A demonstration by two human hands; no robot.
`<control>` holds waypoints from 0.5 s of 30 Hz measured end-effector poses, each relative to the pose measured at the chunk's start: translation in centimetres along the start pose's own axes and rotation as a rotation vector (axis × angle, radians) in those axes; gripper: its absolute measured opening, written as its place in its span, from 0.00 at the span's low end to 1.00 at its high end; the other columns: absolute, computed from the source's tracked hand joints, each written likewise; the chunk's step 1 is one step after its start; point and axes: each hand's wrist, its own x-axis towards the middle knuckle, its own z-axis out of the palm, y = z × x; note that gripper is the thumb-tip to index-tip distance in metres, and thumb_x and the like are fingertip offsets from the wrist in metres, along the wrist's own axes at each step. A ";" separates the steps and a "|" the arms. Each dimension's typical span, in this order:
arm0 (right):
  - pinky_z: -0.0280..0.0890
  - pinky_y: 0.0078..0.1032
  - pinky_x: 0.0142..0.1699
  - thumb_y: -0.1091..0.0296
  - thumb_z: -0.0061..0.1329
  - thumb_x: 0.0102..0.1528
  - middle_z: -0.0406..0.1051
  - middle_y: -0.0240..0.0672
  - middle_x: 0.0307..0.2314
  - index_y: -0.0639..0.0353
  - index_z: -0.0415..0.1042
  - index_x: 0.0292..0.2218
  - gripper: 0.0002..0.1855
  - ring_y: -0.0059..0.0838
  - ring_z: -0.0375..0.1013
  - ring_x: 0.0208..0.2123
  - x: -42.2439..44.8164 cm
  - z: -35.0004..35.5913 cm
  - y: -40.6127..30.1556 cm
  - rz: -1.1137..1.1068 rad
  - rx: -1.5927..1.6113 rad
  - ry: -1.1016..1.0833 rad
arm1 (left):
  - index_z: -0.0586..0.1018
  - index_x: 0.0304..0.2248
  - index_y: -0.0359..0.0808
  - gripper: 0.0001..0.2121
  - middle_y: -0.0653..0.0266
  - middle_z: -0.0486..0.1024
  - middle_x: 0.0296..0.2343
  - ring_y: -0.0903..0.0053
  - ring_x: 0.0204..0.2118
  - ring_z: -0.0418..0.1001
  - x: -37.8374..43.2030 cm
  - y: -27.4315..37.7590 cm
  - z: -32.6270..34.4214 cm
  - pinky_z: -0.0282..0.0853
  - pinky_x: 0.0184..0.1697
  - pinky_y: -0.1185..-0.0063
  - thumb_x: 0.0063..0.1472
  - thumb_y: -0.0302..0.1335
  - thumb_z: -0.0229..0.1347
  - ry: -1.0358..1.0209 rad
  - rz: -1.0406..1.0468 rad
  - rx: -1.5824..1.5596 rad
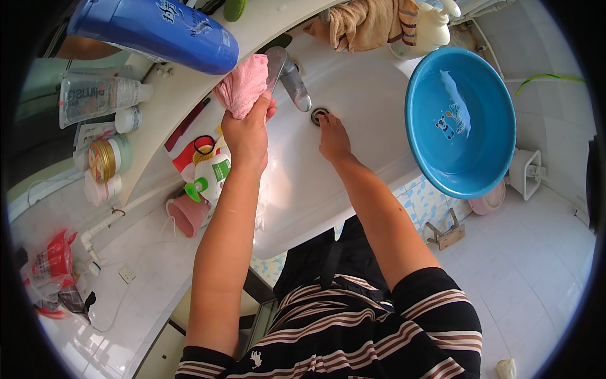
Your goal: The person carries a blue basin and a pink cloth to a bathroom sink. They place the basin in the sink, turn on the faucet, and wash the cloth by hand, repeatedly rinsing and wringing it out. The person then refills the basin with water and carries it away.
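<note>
A crumpled pink cloth [245, 86] is gripped in my left hand [247, 137], just left of the chrome faucet [289, 78]. My right hand [335, 136] reaches into the white washbasin [303, 175], its fingertips at the metal drain [320, 113]. Whether those fingers hold anything there cannot be seen. To the right, a round blue plastic basin [435, 166] with a cartoon print stands at the washbasin's edge, with a pale streak inside.
A shelf [189, 90] at the left bears a large blue bottle [156, 33], tubes and jars. Below it are a white pump bottle [213, 173] and a pink cup [188, 215]. A brown towel [367, 23] hangs behind the washbasin. A small wooden stool [446, 234] stands on the floor.
</note>
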 end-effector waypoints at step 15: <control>0.71 0.37 0.56 0.61 0.29 0.70 0.71 0.50 0.47 0.72 0.64 0.50 0.22 0.45 0.72 0.51 0.5 -2.5 -8.0 0.703 2.390 0.165 | 0.75 0.45 0.32 0.14 0.65 0.76 0.39 0.75 0.40 0.77 0.1 0.8 0.7 0.72 0.44 0.76 0.60 0.23 0.61 0.001 -0.001 -0.229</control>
